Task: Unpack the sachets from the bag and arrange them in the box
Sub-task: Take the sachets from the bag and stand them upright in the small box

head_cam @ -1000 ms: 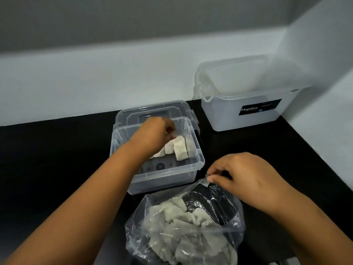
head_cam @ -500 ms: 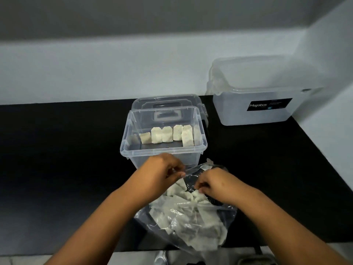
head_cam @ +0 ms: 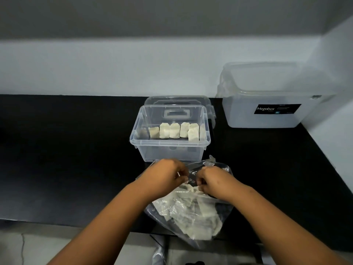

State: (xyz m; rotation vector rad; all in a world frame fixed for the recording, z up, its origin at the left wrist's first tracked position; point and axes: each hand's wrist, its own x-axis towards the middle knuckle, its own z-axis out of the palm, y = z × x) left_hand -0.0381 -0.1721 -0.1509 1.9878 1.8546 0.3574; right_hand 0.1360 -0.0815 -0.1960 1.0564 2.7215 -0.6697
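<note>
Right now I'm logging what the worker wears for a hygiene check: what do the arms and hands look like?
Both forearms are bare as far as the frame shows: no sleeves in view. The left hand and right hand wear no gloves. No watch, bracelet or ring is visible on either wrist or hand, though the fingers are partly hidden.

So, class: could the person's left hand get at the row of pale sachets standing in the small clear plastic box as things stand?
Probably yes: the small clear plastic box is lidless, straight beyond the left hand, nothing between.
</note>
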